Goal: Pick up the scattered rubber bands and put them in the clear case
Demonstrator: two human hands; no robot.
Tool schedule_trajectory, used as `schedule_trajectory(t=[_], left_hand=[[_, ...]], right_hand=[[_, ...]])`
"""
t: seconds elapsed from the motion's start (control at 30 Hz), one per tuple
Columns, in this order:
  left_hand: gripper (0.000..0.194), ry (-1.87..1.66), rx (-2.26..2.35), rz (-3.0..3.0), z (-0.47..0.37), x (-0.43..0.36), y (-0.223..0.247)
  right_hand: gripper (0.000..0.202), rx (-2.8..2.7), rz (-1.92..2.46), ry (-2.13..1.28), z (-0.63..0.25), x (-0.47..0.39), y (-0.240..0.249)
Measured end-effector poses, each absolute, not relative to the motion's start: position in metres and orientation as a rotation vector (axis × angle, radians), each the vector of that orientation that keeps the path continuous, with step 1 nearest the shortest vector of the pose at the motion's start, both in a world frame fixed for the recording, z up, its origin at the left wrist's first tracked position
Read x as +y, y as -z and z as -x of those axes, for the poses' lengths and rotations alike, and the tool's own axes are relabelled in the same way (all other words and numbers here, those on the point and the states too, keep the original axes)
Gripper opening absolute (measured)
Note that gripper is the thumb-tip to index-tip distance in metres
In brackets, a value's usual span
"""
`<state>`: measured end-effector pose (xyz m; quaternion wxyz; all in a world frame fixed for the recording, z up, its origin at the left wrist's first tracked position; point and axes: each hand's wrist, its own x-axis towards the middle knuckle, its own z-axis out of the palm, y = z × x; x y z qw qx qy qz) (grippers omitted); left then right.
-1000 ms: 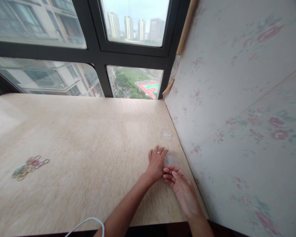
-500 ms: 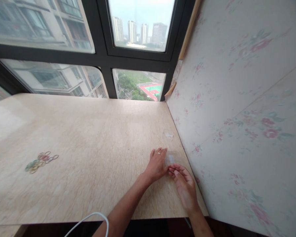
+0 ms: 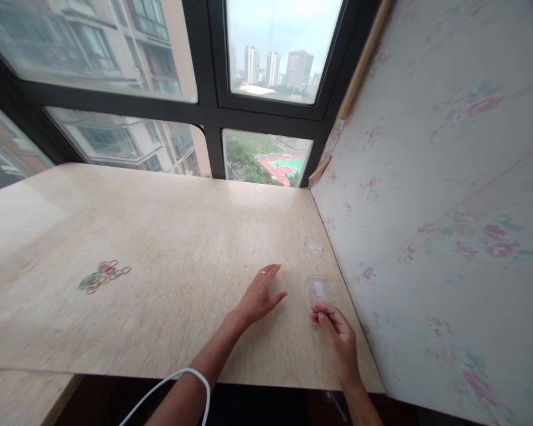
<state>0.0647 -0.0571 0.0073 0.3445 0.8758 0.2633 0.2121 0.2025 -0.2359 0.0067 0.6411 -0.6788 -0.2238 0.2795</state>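
Observation:
My left hand (image 3: 260, 294) hovers low over the marbled surface with its fingers stretched out and the thumb apart. It wears a ring and holds nothing. My right hand (image 3: 337, 334) is closed, thumb pressed against the fingers, at the near edge of a clear plastic box (image 3: 320, 288). Whether those fingers grip anything is hidden. A whitish patch shows in the middle of the box. Just beyond it lies a small clear plastic piece (image 3: 313, 247). Far to the left, several thin coloured rings (image 3: 102, 276) lie in a loose pile.
The marbled countertop (image 3: 182, 236) meets a floral-papered wall (image 3: 426, 236) close by my right hand. Dark window frames (image 3: 211, 142) stand along the back. A white cable (image 3: 177, 374) loops over my left forearm at the front edge.
My left hand has moved left, away from the plastic box and my right hand, with its fingers spread. My right hand stays by the box's near edge. The view has shifted somewhat left.

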Motion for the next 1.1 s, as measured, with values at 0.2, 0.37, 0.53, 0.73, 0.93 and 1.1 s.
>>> schedule_trajectory(t=[0.2, 0.37, 0.53, 0.73, 0.93, 1.1], left_hand=[[0.044, -0.782, 1.175, -2.282, 0.06, 0.005, -0.013], [0.045, -0.723, 1.874, -2.386, 0.175, 0.049, -0.028], [0.062, -0.542, 2.279, -2.186, 0.23, 0.077, -0.019], [0.057, -0.385, 1.593, -2.462, 0.197, 0.076, 0.002], [0.047, -0.551, 1.534, -2.495, 0.197, 0.073, -0.004], [0.036, -0.507, 1.634, -2.492, 0.211, 0.078, -0.017]], right_hand=[[0.036, -0.737, 1.781, -0.595, -0.195, -0.231, -0.009], [0.044, -0.819, 1.92, -0.536, -0.2, -0.229, -0.001], [0.044, -0.933, 1.996, -0.492, -0.211, -0.231, 0.015], [0.044, -0.997, 2.052, -0.423, -0.217, -0.231, 0.023], [0.042, -1.013, 2.074, -0.418, -0.215, -0.232, 0.019], [0.043, -0.998, 2.086, -0.442, -0.218, -0.232, 0.019]])
